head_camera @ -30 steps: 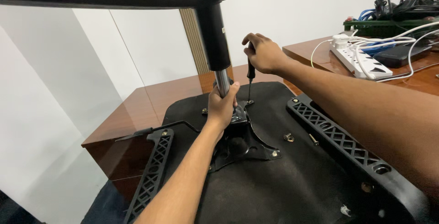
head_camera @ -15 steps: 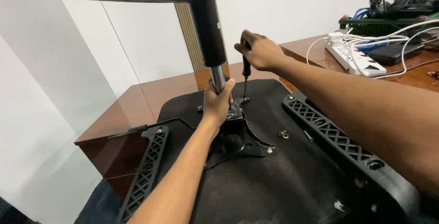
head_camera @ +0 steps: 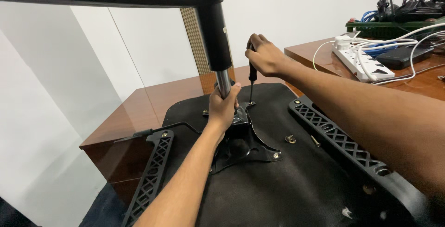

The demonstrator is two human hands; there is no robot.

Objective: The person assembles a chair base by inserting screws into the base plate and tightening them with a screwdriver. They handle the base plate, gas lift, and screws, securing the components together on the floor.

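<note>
My left hand (head_camera: pixel 223 108) was wrapped tight around the chrome column (head_camera: pixel 224 82), just above the black plate (head_camera: pixel 241 146) bolted to the upturned seat (head_camera: pixel 278 180). My right hand (head_camera: pixel 265 56) was closed on the screwdriver (head_camera: pixel 252 76) handle — the tool stood upright just beside the column, its tip down at the plate's far corner. The seat lay on the wooden surface (head_camera: pixel 139 115). Near the plate, on the side of my right arm, a loose bolt (head_camera: pixel 315 140) and a small fitting (head_camera: pixel 290 139) rested on the seat — beyond them ran a lattice armrest (head_camera: pixel 343 139). Another armrest (head_camera: pixel 153 171) lay on the plate's opposite side.
</note>
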